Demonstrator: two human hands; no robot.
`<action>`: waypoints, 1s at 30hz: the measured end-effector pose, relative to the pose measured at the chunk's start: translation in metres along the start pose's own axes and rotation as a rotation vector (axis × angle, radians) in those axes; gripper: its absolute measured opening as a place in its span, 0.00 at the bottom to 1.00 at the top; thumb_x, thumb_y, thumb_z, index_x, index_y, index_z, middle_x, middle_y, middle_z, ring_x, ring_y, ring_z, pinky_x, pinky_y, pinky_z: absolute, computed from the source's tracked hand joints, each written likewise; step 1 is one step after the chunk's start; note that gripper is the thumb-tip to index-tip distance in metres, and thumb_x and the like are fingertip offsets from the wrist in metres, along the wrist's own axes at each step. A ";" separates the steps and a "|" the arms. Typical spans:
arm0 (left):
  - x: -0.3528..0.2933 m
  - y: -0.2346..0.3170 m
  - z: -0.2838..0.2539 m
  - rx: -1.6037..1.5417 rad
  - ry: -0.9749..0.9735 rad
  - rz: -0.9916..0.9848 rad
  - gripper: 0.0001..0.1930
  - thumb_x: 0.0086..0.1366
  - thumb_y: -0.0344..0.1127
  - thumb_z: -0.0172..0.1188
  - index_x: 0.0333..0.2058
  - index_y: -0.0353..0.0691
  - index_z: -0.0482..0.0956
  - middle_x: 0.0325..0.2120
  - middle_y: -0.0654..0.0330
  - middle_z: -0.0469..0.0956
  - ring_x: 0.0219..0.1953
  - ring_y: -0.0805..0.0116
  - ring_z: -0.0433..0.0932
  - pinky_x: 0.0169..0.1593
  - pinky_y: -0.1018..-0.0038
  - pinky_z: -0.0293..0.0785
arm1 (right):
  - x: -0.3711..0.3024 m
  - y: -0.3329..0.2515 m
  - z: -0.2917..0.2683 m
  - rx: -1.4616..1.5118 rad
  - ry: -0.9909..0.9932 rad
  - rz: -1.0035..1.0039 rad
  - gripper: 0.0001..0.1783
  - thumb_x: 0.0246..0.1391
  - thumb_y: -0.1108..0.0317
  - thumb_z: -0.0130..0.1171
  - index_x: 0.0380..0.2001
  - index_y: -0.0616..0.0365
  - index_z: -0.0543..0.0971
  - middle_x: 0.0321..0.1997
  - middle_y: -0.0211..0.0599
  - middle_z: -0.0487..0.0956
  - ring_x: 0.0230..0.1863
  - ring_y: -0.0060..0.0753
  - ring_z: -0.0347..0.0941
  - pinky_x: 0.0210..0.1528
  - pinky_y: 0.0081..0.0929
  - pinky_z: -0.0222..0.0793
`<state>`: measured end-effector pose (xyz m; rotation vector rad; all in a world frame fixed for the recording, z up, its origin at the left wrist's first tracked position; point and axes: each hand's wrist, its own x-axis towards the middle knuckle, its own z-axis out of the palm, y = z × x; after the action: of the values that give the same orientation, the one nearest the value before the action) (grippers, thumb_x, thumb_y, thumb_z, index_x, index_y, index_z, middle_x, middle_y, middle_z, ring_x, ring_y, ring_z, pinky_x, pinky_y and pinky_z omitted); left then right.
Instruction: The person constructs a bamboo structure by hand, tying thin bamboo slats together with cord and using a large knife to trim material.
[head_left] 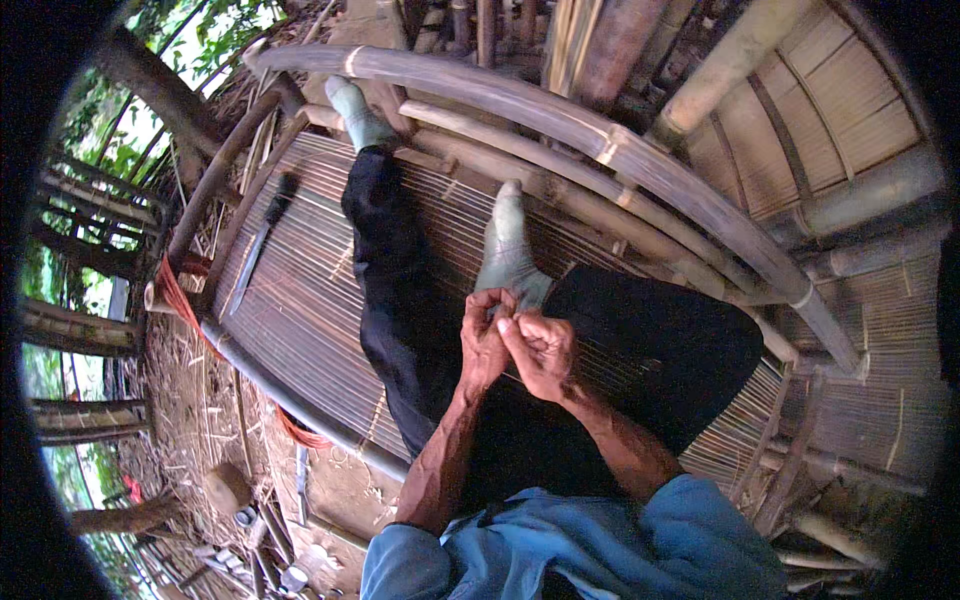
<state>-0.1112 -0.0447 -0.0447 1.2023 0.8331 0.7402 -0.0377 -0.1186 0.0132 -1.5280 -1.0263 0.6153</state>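
My left hand [483, 338] and my right hand [543, 352] are close together in front of me, above my lap. The fingers of both are closed, thumb and fingertips pinched, and the fingertips of the two nearly meet. Anything between them is too small to make out. Just beyond the hands is my right foot in a pale grey-green sock [505, 240], drawn in beside the bent knee. My left leg in black trousers [385, 270] stretches ahead along a slatted bamboo bench [310, 285].
A knife [252, 262] with a dark handle lies on the slats to the left. Bundles of orange strands [178, 295] hang at the bench's left edge. A thick bamboo rail [480, 85] curves across the far side. Below left, the littered ground holds a brown round object [228, 488].
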 end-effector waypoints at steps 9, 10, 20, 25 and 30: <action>-0.013 0.014 -0.020 -0.243 -0.111 -0.112 0.06 0.70 0.31 0.52 0.36 0.35 0.72 0.31 0.58 0.77 0.34 0.67 0.78 0.40 0.71 0.77 | -0.023 -0.014 0.017 -0.093 0.037 -0.198 0.19 0.59 0.74 0.59 0.15 0.59 0.66 0.19 0.33 0.67 0.23 0.25 0.64 0.37 0.27 0.68; -0.013 0.017 -0.023 -0.343 -0.078 -0.136 0.05 0.70 0.31 0.51 0.36 0.35 0.72 0.31 0.56 0.77 0.35 0.63 0.79 0.41 0.67 0.78 | -0.021 -0.022 0.017 -0.077 0.023 -0.195 0.14 0.56 0.74 0.61 0.18 0.61 0.72 0.24 0.34 0.74 0.29 0.33 0.72 0.48 0.31 0.70; 0.042 0.039 -0.079 -0.296 0.024 -0.129 0.06 0.67 0.35 0.52 0.34 0.39 0.73 0.37 0.54 0.80 0.46 0.59 0.77 0.56 0.61 0.69 | -0.028 -0.056 -0.075 -0.556 -0.094 -0.181 0.19 0.55 0.62 0.64 0.16 0.60 0.71 0.15 0.42 0.70 0.18 0.47 0.70 0.23 0.39 0.63; 0.071 0.031 -0.118 -0.201 0.064 0.037 0.06 0.68 0.34 0.49 0.37 0.39 0.71 0.39 0.54 0.80 0.28 0.75 0.71 0.33 0.79 0.70 | -0.036 -0.081 -0.098 -0.786 -0.306 -0.076 0.20 0.57 0.54 0.60 0.20 0.57 0.76 0.17 0.46 0.75 0.21 0.52 0.75 0.24 0.40 0.69; 0.070 0.055 -0.113 -0.574 0.026 -0.338 0.04 0.69 0.32 0.46 0.34 0.42 0.69 0.23 0.62 0.73 0.16 0.78 0.62 0.14 0.83 0.55 | -0.055 -0.108 -0.114 -0.730 -1.049 0.076 0.25 0.58 0.50 0.59 0.51 0.55 0.74 0.51 0.53 0.77 0.50 0.54 0.76 0.51 0.41 0.74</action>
<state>-0.1760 0.0815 -0.0190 0.5240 0.7500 0.6539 0.0013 -0.2259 0.1347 -1.8771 -2.1624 1.2471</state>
